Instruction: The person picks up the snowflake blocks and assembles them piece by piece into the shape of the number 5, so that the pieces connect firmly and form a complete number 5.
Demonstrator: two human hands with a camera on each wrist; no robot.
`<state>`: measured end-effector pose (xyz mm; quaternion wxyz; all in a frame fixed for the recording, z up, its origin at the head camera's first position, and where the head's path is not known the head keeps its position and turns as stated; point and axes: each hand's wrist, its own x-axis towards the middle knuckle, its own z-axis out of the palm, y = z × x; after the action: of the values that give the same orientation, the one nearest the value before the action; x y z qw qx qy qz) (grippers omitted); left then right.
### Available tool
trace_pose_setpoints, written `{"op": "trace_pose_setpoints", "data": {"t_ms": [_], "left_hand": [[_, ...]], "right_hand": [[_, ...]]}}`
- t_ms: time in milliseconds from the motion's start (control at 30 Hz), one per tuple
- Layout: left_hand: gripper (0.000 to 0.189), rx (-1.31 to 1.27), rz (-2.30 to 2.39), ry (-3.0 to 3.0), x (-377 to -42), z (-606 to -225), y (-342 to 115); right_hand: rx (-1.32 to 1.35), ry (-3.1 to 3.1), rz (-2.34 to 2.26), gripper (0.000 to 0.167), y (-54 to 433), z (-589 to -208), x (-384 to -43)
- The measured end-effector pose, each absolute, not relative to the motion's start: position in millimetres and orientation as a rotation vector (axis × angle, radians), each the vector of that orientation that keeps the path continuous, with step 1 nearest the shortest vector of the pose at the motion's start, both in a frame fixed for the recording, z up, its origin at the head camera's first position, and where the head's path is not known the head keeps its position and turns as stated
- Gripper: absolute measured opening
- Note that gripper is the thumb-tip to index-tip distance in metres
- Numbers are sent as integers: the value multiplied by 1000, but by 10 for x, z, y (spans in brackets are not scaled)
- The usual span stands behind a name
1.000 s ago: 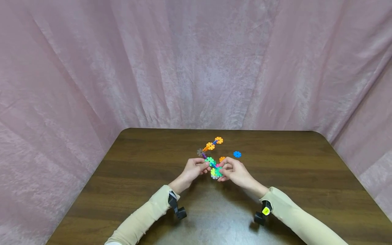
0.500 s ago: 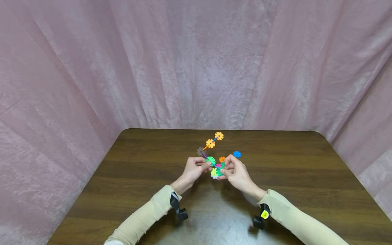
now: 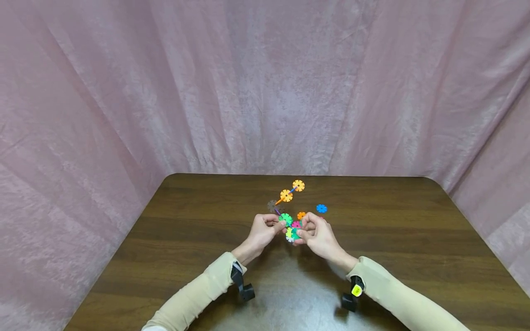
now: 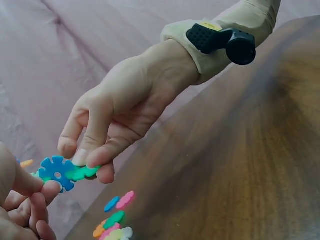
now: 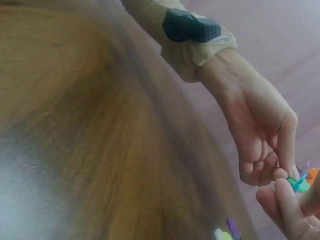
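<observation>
Both hands work on a chain of toothed plastic snowflake discs, held over the table. My left hand (image 3: 262,232) pinches the chain at a green disc (image 3: 285,219) between thumb and fingers. From there the chain runs away through a purple disc (image 3: 278,212) and a dark grey disc (image 3: 272,206) to an orange disc (image 3: 286,196) and another orange disc (image 3: 298,185) at its far end. My right hand (image 3: 320,236) pinches another green disc (image 4: 86,173). Between the hands, a blue disc (image 4: 57,174) stands against that green one in the left wrist view.
Loose discs lie on the brown wooden table (image 3: 186,220) under and beyond the hands: a blue one (image 3: 321,208), an orange one (image 3: 301,215), a pink one (image 3: 296,224), a yellow one (image 4: 115,234) and a white one (image 4: 127,232). A pink curtain (image 3: 265,92) hangs behind.
The chain's far end has swung up, then slightly down and right. My right hand has shifted only a little; both hands keep their pinch.
</observation>
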<state>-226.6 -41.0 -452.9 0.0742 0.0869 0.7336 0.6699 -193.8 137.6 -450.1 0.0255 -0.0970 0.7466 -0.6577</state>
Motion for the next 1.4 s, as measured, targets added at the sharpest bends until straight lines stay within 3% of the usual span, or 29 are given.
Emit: {"op": "trace_pose_setpoints", "data": {"t_ms": [233, 533, 733, 967, 1400], "left_hand": [[18, 345, 1981, 2238, -2351, -4473, -421], [20, 389, 1854, 2217, -2415, -4467, -485], [20, 398, 1834, 2171, -2294, -4303, -510], [22, 314, 1878, 2102, -2401, -4518, -507], [27, 407, 1763, 2090, -2298, -4544, -466]], "right_hand": [[-236, 2243, -2083, 24, 1380, -4469, -2004], [-352, 2284, -1840, 23, 1453, -4488, -2032], [-398, 2355, -1759, 23, 1463, -4453, -1999], [-418, 2416, -1735, 21, 1476, -4492, -2028], [-335, 2425, -1817, 18, 1435, -4450, -2043]]}}
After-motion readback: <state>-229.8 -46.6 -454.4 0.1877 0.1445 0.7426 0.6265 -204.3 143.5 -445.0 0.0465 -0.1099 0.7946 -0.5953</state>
